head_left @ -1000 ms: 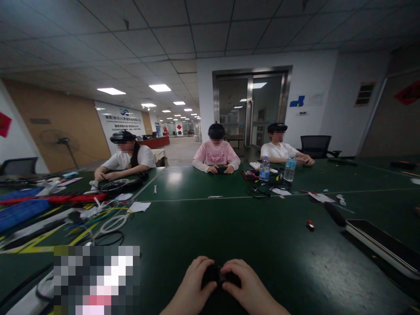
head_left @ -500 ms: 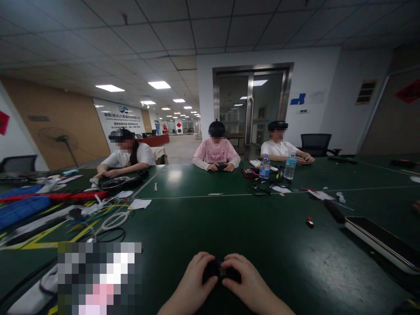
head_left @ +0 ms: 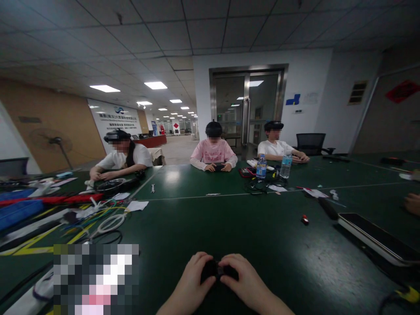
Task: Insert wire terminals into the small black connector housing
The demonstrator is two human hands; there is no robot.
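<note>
At the near edge of the green table (head_left: 183,227), my left hand (head_left: 194,279) and my right hand (head_left: 246,279) grip a small dark object (head_left: 220,271) between them. The left fingers curl around its left end, and the right fingers curl around its right end. Both thumbs press on the near side, close together. The object is black with a slightly greyer middle; its kind cannot be made out because my fingers cover most of it.
Left lie cables (head_left: 111,222), blue trays (head_left: 21,213) and a white power strip (head_left: 36,295). A red-and-white piece (head_left: 305,219) and a phone-like slab (head_left: 377,236) lie right. Bottles (head_left: 261,167) stand farther back. Three people sit opposite; another person's hand (head_left: 412,203) shows at right.
The view has swung slightly right, so the surroundings sit farther left. Another person's hand shows more at the right edge. My hands keep the same grip on the dark object.
</note>
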